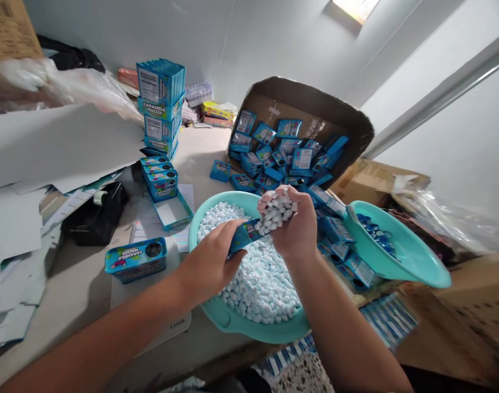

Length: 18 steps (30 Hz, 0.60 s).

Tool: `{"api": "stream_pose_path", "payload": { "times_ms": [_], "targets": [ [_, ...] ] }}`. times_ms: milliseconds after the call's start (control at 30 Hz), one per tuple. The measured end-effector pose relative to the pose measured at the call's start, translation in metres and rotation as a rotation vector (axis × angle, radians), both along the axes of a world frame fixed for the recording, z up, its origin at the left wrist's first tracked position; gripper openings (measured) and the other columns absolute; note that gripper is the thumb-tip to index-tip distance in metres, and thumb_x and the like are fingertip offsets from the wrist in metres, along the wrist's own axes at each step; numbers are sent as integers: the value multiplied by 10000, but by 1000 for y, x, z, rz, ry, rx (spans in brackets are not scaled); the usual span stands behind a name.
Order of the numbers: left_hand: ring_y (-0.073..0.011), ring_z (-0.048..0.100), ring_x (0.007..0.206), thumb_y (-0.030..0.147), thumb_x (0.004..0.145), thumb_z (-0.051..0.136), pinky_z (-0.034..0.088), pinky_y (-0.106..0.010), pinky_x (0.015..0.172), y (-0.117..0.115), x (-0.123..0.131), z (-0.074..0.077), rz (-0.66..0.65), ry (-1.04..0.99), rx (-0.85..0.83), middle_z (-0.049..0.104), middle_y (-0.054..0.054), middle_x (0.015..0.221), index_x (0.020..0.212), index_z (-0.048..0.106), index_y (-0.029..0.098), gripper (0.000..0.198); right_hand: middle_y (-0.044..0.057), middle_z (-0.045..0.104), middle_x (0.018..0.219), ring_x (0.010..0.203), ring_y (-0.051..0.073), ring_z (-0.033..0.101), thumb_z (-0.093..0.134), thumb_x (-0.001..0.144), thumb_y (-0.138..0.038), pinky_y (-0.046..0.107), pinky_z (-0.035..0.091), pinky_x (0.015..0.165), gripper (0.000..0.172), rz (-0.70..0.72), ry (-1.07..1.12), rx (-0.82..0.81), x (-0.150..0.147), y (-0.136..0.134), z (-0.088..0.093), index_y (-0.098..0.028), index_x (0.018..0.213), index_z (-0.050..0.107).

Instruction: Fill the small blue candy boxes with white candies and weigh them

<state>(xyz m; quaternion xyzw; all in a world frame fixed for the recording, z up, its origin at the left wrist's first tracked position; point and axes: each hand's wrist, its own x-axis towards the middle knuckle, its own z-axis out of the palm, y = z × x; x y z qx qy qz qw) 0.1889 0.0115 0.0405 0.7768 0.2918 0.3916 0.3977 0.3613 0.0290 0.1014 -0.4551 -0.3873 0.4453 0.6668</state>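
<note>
My left hand [217,256] is wrapped round a small blue candy box [248,233], tilted over the bowl. Cupped beside the box's end, my right hand [294,224] holds a heap of white candies [277,210] against its opening. Below both hands, a turquoise bowl [233,323] is filled with more loose white candies [257,289]. Left of the bowl, another blue candy box [137,259] lies on a white scale [171,322].
A cardboard box [307,98] on its side spills blue candy boxes [266,155] behind the bowl. At right is a turquoise scoop-shaped bowl [413,262] with blue pieces. Stacked trays [161,109], a display tray [173,213] and a tape dispenser [97,218] stand left.
</note>
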Motion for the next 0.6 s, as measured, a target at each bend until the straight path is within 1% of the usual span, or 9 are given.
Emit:
{"api": "stream_pose_path", "payload": {
  "times_ms": [67, 200, 267, 367, 467, 533, 600],
  "targets": [
    [-310, 579, 1322, 216, 954, 559, 482, -512, 1121, 0, 0, -1, 0, 1, 7, 628, -126, 1404, 1414, 486, 241, 466, -29, 599, 649, 702, 183, 667, 626, 733, -431, 317, 567, 677, 206, 3, -60, 18, -2, -2, 0, -251, 723, 525],
    [-311, 577, 1326, 226, 963, 555, 489, -506, 1112, 0, 0, -1, 3, 7, 3, 626, -127, 1405, 1423, 478, 239, 467, -38, 605, 657, 626, 156, 598, 602, 735, -396, 293, 519, 638, 155, -13, -121, 29, -6, -4, -1, -255, 712, 543],
    [-309, 578, 1327, 226, 963, 553, 491, -502, 1111, 0, 0, -1, 8, 9, 0, 624, -129, 1411, 1417, 478, 229, 460, -39, 601, 648, 626, 159, 591, 601, 737, -394, 295, 508, 637, 152, -6, -139, 34, -8, -5, 0, -259, 690, 549],
    [-314, 581, 1327, 237, 957, 562, 487, -508, 1116, 0, 1, -3, 20, 15, -13, 624, -137, 1413, 1405, 481, 218, 456, -26, 606, 639, 675, 189, 622, 594, 755, -413, 324, 519, 684, 206, 43, -190, 52, -12, -7, 1, -263, 635, 518],
    [-314, 573, 1343, 248, 948, 571, 475, -496, 1133, 0, 1, -3, 37, 13, -29, 619, -147, 1422, 1384, 487, 202, 446, -6, 638, 656, 720, 215, 642, 586, 802, -434, 351, 516, 724, 289, 99, -248, 71, -11, -9, 1, -264, 593, 481],
    [-311, 577, 1341, 246, 945, 568, 478, -482, 1133, 0, 0, -1, 41, 5, -40, 619, -159, 1419, 1380, 486, 180, 447, 4, 668, 696, 752, 219, 645, 606, 825, -431, 354, 507, 747, 295, 80, -331, 107, -7, -9, 0, -265, 598, 517],
    [-305, 588, 1330, 238, 945, 558, 489, -461, 1124, 0, -1, 3, 41, -7, -53, 621, -177, 1411, 1383, 482, 149, 454, 12, 701, 760, 787, 214, 642, 646, 838, -412, 345, 493, 768, 249, 21, -449, 159, -1, -9, -2, -264, 643, 598]
  ]
}}
